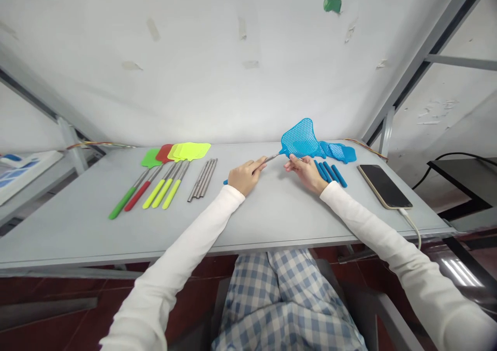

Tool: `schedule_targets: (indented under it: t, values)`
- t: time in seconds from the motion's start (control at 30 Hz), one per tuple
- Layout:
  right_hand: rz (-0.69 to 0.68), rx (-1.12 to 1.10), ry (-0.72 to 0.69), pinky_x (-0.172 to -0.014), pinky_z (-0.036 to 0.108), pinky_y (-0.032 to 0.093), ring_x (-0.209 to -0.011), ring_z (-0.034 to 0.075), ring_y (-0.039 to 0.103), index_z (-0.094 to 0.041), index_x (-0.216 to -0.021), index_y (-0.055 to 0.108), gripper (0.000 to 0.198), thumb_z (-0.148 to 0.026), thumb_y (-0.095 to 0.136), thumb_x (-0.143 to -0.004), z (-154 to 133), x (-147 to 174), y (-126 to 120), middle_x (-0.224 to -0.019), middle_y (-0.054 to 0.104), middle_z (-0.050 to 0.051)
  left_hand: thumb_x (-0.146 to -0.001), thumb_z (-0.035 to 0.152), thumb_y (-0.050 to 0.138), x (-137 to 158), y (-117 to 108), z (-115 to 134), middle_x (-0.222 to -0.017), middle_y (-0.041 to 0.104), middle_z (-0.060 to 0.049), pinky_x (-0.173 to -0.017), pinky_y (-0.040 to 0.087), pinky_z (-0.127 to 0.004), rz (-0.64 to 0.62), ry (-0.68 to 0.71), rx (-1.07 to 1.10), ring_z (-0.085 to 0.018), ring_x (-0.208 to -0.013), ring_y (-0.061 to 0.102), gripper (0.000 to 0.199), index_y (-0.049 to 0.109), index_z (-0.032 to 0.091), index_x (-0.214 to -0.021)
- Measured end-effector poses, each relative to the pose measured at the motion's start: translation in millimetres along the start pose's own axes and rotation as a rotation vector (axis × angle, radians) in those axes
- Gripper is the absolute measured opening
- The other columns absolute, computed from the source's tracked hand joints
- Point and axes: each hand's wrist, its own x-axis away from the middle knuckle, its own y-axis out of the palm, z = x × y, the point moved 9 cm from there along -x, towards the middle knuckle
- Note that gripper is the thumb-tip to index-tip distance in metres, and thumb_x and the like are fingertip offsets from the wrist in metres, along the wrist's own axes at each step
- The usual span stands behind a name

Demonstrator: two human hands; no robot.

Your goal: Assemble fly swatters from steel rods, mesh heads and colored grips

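Observation:
A blue fly swatter (298, 137) with a mesh head and metal shaft is in my left hand (244, 176). My left fingers are wrapped round it, and the blue end of its handle pokes out on the left. My right hand (306, 173) is beside the lower edge of the mesh head, fingers bent and slightly apart, with nothing I can make out between them. Under and beside that head lie more blue swatter heads (341, 152). Several blue handles (332, 173) lie just right of my right hand.
Left on the grey table (97, 237) lie green (132, 191), red (149, 180) and yellow fly swatters (171, 180). Several metal rods (202, 180) lie beside them. A phone (384, 186) with a white cable (410, 221) is at the right. The white wall (217, 82) stands behind.

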Motion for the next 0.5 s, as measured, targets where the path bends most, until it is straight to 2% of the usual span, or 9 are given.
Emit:
schedule_targets:
  t: [0.1,0.2,0.27,0.3,0.4,0.5]
  values:
    - [-0.042,0.050,0.041,-0.057,0.025,0.046,-0.049,0.009,0.053,-0.019,-0.058,0.063,0.041,-0.056,0.074,-0.070,8.7,0.3,3.9,-0.058,0.064,0.001,-0.094,0.044,0.048,0.8,-3.2,-3.9,-0.107,0.074,-0.005,-0.076,0.045,-0.027,-0.012,-0.023,0.032,-0.021,-0.096,0.067,0.037,0.067,0.032,-0.123]
    - [-0.166,0.104,0.074,-0.053,0.024,0.044,-0.048,0.009,0.053,-0.018,-0.087,0.068,0.041,-0.055,0.074,-0.070,14.8,-0.1,13.0,-0.062,0.066,-0.001,-0.090,0.049,0.052,1.1,-15.5,-23.3,-0.098,0.075,-0.003,-0.076,0.046,-0.027,0.004,-0.114,0.168,-0.020,-0.091,0.067,0.036,0.071,0.030,-0.113]
    - [-0.219,0.156,0.056,-0.054,0.024,0.044,-0.049,0.010,0.055,-0.019,-0.108,0.063,0.050,-0.054,0.072,-0.073,14.2,-0.9,15.0,-0.067,0.069,-0.002,-0.089,0.049,0.052,3.9,-31.0,-47.3,-0.092,0.074,-0.004,-0.075,0.046,-0.027,0.050,-0.200,0.239,-0.019,-0.086,0.066,0.038,0.071,0.025,-0.110]
    - [-0.222,0.190,0.039,-0.053,0.025,0.044,-0.049,0.010,0.055,-0.020,-0.111,0.062,0.051,-0.054,0.070,-0.074,13.1,-1.7,13.6,-0.067,0.069,-0.002,-0.089,0.047,0.051,6.5,-40.9,-61.3,-0.092,0.074,-0.004,-0.077,0.046,-0.027,0.081,-0.236,0.250,-0.019,-0.086,0.066,0.038,0.071,0.022,-0.109]
    - [-0.172,0.306,-0.017,-0.052,0.024,0.041,-0.049,0.010,0.052,-0.019,-0.099,0.063,0.040,-0.053,0.066,-0.077,9.4,-5.1,5.2,-0.060,0.067,-0.002,-0.087,0.037,0.052,20.5,-73.8,-112.4,-0.105,0.072,-0.008,-0.089,0.045,-0.031,0.183,-0.397,0.157,-0.021,-0.098,0.064,0.035,0.068,0.019,-0.112]
    - [-0.175,0.395,-0.065,-0.055,0.024,0.040,-0.052,0.011,0.052,-0.020,-0.093,0.064,0.029,-0.045,0.062,-0.079,8.0,-6.1,4.2,-0.058,0.065,-0.002,-0.086,0.025,0.048,37.8,-92.2,-158.6,-0.115,0.067,-0.014,-0.096,0.043,-0.038,0.165,-0.582,-0.003,-0.028,-0.111,0.059,0.039,0.064,0.015,-0.120]
